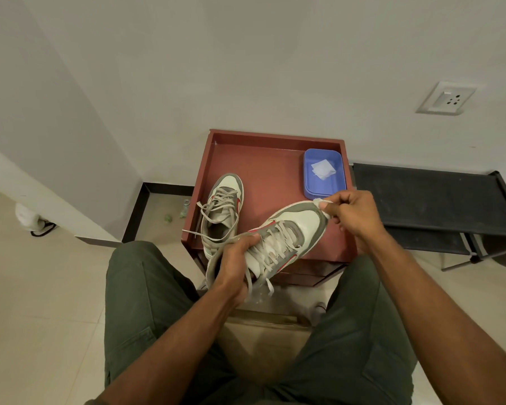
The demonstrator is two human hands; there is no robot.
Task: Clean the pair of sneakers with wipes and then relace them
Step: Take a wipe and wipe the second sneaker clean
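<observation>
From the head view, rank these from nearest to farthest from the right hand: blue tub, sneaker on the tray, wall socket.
From the right hand:
1. Blue tub, just beyond it on the tray's right.
2. Sneaker on the tray, to its left.
3. Wall socket, up on the wall.

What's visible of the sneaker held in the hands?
The white-and-grey leather-look sneaker with red side stripe is still laced with beige laces, loose ends dangling. It is held tilted above the reddish-brown tray-top stand, toe pointing up and right. The left hand grips its heel collar; the right hand presses a white wipe against the toe.
</observation>
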